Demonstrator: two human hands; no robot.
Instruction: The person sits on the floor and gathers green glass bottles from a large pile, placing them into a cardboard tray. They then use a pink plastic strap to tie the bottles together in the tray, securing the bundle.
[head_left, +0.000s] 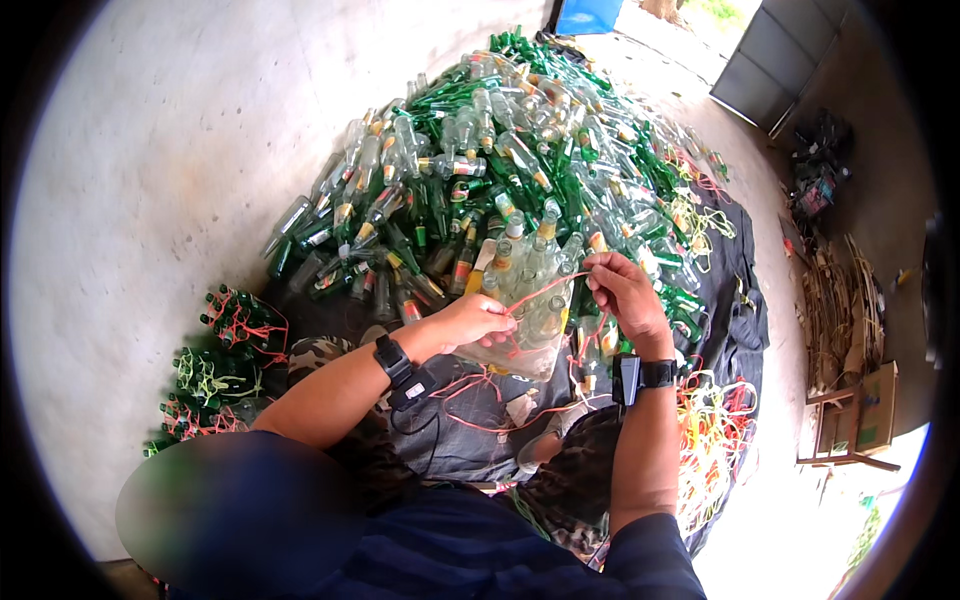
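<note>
My left hand (480, 322) pinches a pink plastic string (551, 286) at the near left of a cluster of clear glass bottles (529, 279). The string runs taut over the bottles to my right hand (626, 292), whose thumb and fingers grip its other stretch. The bottles stand close together, necks up, in what looks like a translucent box-shaped holder (536, 364). More loose pink string (480, 427) trails over the dark sheet (457, 450) between my legs.
A large heap of green and clear bottles (465, 165) lies ahead against the wall. Bundles of string-tied green bottles (217, 375) stand at left. Tangled strings (712, 442) lie at right. Stacked flattened cardboard (844, 315) and a wooden frame (840, 427) are farther right.
</note>
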